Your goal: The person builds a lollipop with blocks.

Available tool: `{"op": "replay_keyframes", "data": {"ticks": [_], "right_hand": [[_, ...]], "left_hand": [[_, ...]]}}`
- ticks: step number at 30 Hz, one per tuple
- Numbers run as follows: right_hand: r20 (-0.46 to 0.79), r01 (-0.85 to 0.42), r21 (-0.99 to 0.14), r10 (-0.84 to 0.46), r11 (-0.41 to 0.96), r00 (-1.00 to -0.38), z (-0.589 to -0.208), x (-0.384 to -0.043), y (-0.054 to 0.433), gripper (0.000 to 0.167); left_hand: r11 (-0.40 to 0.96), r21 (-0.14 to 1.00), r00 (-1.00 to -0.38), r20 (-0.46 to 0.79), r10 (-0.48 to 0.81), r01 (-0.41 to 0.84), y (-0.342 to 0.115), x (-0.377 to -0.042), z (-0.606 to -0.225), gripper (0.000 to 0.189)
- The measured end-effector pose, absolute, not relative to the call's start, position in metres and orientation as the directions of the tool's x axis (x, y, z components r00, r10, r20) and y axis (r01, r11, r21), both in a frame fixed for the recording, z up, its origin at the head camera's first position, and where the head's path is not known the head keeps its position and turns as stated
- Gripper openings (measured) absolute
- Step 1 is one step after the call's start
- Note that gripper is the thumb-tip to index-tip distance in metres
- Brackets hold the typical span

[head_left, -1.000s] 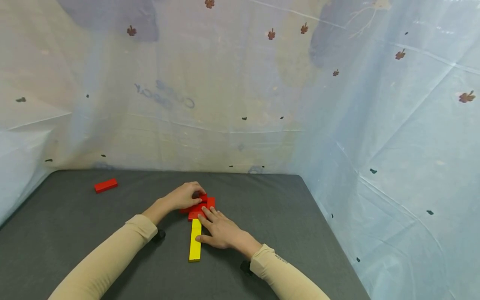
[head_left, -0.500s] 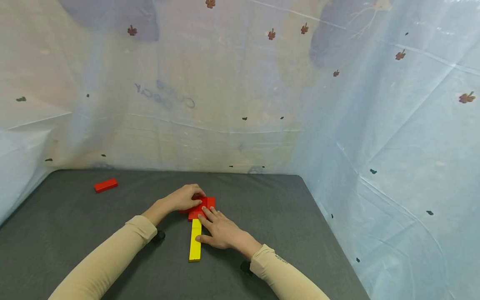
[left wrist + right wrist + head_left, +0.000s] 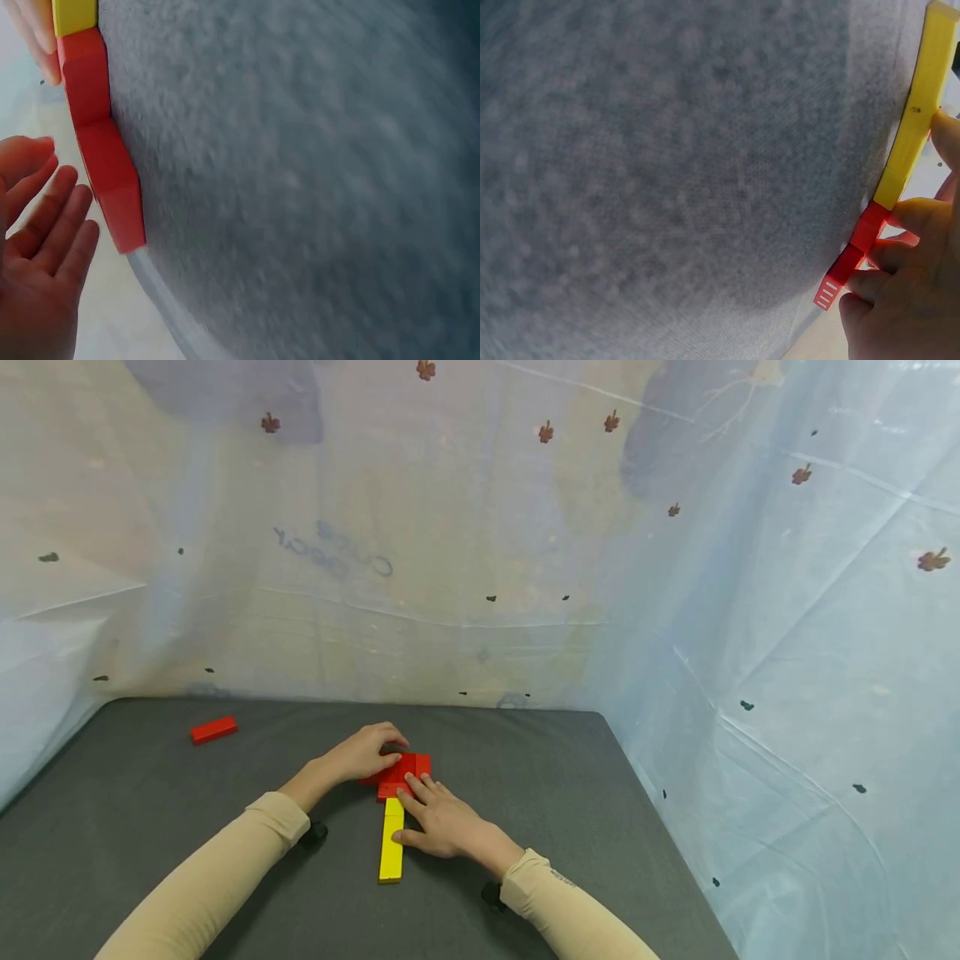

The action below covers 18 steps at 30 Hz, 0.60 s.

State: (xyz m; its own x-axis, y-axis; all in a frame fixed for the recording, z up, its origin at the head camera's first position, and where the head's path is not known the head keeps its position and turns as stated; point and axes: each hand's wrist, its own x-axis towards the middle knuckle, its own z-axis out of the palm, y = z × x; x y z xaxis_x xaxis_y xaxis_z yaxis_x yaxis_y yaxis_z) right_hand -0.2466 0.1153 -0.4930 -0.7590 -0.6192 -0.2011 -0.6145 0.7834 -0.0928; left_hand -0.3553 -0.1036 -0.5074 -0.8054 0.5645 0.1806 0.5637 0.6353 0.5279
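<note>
Several red blocks (image 3: 407, 766) lie flat against one another on the dark table, forming a small cluster. A yellow strip of blocks (image 3: 391, 853) runs from the cluster's near end toward the person. Over the cluster's left side, the left hand (image 3: 363, 755) hovers with loosely bent fingers; in the left wrist view nothing shows between its fingers, and the red blocks (image 3: 112, 184) lie just past the fingertips. The right hand (image 3: 442, 822) is spread with its fingertips on the red blocks and its thumb at the yellow strip. The right wrist view shows those fingers along the strip's edge (image 3: 913, 135).
One loose red block (image 3: 213, 731) lies apart at the table's back left. Pale printed sheeting (image 3: 450, 568) hangs behind the table (image 3: 525, 760) and along its right side.
A red block under the left hand's fingers has gone from raised to flat within the cluster. The left hand has then eased slightly up and left. The right hand has stayed put.
</note>
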Motion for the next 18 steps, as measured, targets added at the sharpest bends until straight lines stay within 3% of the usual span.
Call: {"op": "replay_keyframes", "data": {"ticks": [8, 18], "right_hand": [[-0.208, -0.603, -0.085, -0.606, 0.793, -0.768, -0.495, -0.246, 0.116, 0.077], [-0.201, -0.606, -0.083, -0.609, 0.791, -0.767, -0.497, -0.245, 0.116, 0.077]], "left_hand": [[0.646, 0.527, -0.830, 0.274, 0.486, 0.552, -0.130, -0.356, -0.508, 0.028], [0.677, 0.526, -0.856, 0.290, 0.427, 0.515, -0.181, -0.350, -0.504, 0.029]]}}
